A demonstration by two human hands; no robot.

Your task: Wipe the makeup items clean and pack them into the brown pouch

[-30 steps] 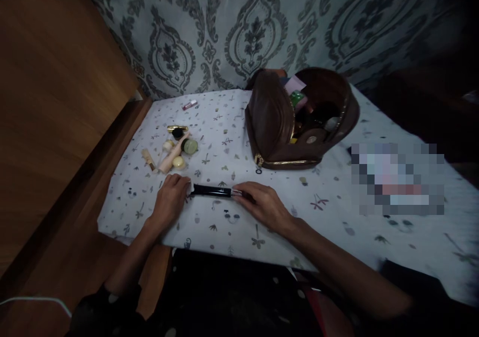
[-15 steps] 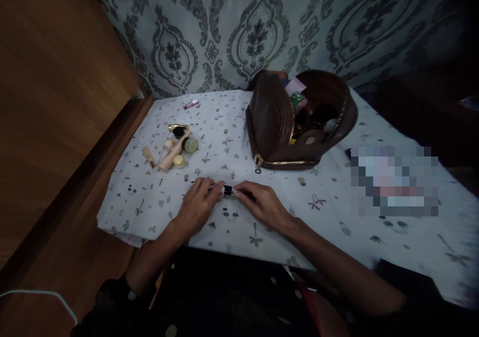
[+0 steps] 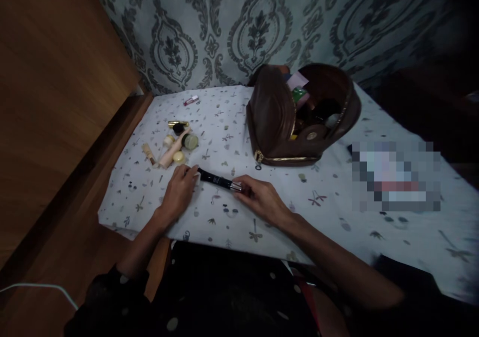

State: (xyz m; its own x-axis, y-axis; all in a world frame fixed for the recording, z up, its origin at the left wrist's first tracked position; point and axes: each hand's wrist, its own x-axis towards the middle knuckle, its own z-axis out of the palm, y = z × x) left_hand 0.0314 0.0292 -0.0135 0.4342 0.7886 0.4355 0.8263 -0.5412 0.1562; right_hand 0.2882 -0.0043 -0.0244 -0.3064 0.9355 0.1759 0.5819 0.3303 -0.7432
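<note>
A slim black tube with a silver band (image 3: 217, 179) spans the gap between my two hands, just above the patterned white cloth. My right hand (image 3: 260, 196) pinches its silver end. At the tube's other end is my left hand (image 3: 179, 190), fingers closed, with a small whitish piece showing at the fingertips; whether it grips the tube's tip too is hard to make out. Beyond my left hand lie a pale pink tube (image 3: 172, 150), a green-filled jar (image 3: 190, 141), a small yellow jar (image 3: 178, 157) and a gold tube (image 3: 178, 124).
An open brown bag (image 3: 273, 112) full of small items stands behind my right hand. A pixelated item (image 3: 396, 177) lies on the right. A small pink-and-white tube (image 3: 190, 100) is near the back edge. A wooden cabinet (image 3: 56, 78) rises at the left.
My left hand has moved left, away from my right hand, and the black tube now shows at length between them. My right hand has stayed nearly in place.
</note>
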